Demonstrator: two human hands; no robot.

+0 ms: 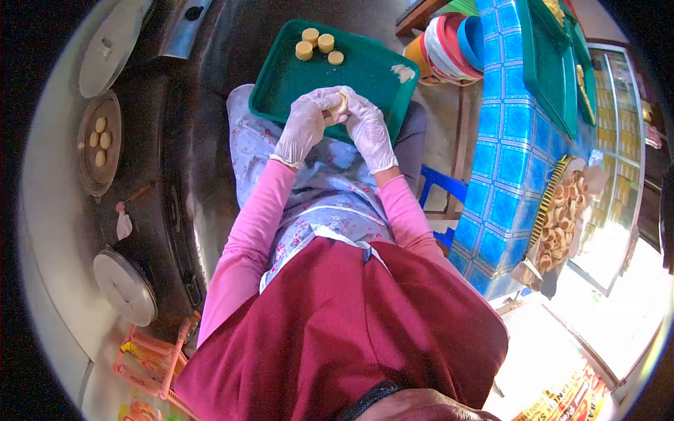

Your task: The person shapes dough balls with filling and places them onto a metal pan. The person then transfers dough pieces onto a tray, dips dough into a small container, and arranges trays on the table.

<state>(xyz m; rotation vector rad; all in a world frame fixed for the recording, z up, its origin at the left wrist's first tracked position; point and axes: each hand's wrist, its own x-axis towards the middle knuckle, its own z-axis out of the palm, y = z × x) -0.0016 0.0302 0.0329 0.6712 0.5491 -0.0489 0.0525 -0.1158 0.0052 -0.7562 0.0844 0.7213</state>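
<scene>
Both hands wear thin whitish gloves and meet over the near edge of a green tray (365, 74) resting on the lap. My left hand (303, 126) and my right hand (368, 130) pinch a small pale piece (339, 109) between their fingertips; the fingers cover much of it. Several round, pale yellow pieces (304, 50) stand at the tray's far left. A whitish scrap (403, 73) lies near its far right corner.
To the right, a table with a blue checked cover (496, 161) bears green trays (551, 63) and a box of small brown shells (562, 217). Stacked buckets (446, 49) stand behind. Leftward are a plate of pale rounds (100, 168), round lids (125, 288) and a pink basket (147, 361).
</scene>
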